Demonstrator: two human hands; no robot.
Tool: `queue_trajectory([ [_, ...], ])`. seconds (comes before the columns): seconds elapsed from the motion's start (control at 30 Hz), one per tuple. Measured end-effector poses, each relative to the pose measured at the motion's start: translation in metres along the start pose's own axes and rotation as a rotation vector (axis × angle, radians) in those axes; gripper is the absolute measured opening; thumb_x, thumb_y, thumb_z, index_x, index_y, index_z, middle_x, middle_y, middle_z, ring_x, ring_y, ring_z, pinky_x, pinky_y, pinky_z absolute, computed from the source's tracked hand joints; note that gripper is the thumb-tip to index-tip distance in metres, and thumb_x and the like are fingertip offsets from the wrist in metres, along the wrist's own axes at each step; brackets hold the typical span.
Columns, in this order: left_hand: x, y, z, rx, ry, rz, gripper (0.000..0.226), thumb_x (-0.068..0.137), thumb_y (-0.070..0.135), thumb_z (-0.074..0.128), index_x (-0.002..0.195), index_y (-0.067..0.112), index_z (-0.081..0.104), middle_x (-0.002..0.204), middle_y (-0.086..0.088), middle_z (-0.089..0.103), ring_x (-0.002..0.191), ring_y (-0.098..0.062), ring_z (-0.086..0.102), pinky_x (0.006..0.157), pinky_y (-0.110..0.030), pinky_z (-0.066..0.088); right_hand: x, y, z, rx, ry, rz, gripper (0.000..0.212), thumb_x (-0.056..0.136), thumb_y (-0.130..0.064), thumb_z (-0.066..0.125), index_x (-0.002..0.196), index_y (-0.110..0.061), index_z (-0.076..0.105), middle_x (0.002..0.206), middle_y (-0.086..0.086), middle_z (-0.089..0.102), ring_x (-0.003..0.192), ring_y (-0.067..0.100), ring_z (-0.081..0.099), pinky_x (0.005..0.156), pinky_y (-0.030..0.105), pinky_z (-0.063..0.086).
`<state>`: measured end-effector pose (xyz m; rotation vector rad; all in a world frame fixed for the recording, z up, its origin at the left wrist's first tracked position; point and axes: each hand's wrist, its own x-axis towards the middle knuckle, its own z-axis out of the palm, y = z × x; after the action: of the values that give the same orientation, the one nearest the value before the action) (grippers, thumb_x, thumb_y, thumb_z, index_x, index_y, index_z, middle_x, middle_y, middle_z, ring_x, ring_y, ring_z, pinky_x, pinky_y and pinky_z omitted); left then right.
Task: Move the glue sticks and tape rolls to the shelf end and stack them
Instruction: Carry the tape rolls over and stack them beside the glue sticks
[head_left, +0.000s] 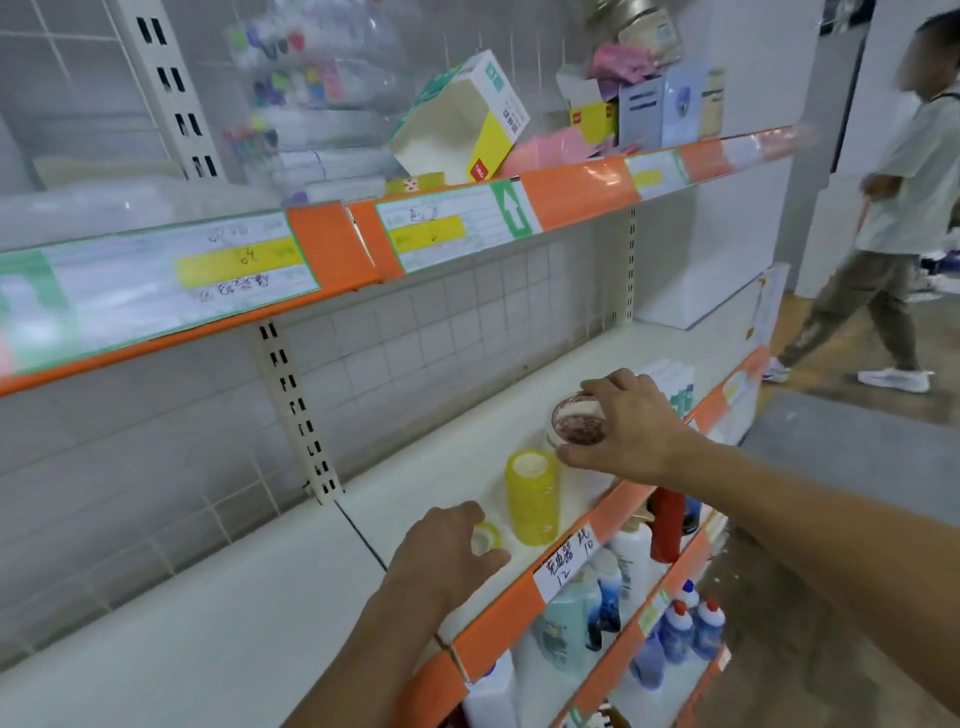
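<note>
Tape rolls: one brown (580, 420) in right grip (631, 428) | one small yellowish (487, 536) in left grip (447, 551) | one yellow stack (532, 499)

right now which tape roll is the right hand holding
The reddish-brown patterned tape roll, gripped by the right hand; the tall yellow stack stands untouched.

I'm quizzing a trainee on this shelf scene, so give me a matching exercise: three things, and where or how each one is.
Things:
1. brown tape roll
2. yellow tape stack
3. small clear tape roll

States:
A. under the left hand
B. standing free on the shelf
C. gripped by the right hand

Pairs: 1-C, 2-B, 3-A
</note>
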<state>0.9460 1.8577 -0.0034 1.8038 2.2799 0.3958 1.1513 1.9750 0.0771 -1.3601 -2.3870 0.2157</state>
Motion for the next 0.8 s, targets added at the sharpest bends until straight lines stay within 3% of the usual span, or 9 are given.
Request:
queue_trajectory([
  [0.13,-0.003,0.011,0.011,-0.041,-0.024,-0.113,0.057,0.077,0.066,0.063,0.125,0.038,0.055,0.119,0.004,0.063,0.110,-0.017,0.060,0.087,-0.025,0.047,0.021,0.023,-0.001,0.093,-0.096,-0.065,0.090,0.076,-0.056,0.076,0.148,-0.015,0.039,0.134,0.007,0.041,0.129,0.027,0.033,0.105,0.033,0.033],
  [0.27,-0.009,0.024,0.017,-0.107,0.014,-0.203,0.050,0.077,0.064,0.063,0.118,0.037,0.058,0.109,0.004,0.067,0.101,-0.018,0.064,0.082,-0.027,0.050,0.036,0.037,0.002,0.178,-0.201,-0.154,0.093,0.075,-0.054,0.077,0.149,-0.016,0.036,0.132,0.003,0.039,0.129,0.022,0.030,0.102,0.031,0.034],
  [0.57,-0.006,0.037,0.021,-0.121,0.046,-0.299,0.060,0.081,0.045,0.072,0.136,0.030,0.054,0.135,0.006,0.059,0.121,-0.013,0.055,0.095,-0.019,0.039,0.046,0.055,0.006,0.227,-0.321,-0.289,0.096,0.075,-0.056,0.077,0.151,-0.017,0.034,0.135,0.001,0.036,0.131,0.018,0.028,0.106,0.035,0.035],
  [0.8,0.000,0.039,0.025,-0.120,0.049,-0.330,0.061,0.078,0.050,0.073,0.134,0.034,0.056,0.136,0.005,0.058,0.124,-0.015,0.054,0.102,-0.028,0.042,0.053,0.060,0.007,0.248,-0.314,-0.309,0.093,0.076,-0.054,0.077,0.150,-0.016,0.035,0.136,0.002,0.037,0.129,0.019,0.029,0.103,0.034,0.037],
])
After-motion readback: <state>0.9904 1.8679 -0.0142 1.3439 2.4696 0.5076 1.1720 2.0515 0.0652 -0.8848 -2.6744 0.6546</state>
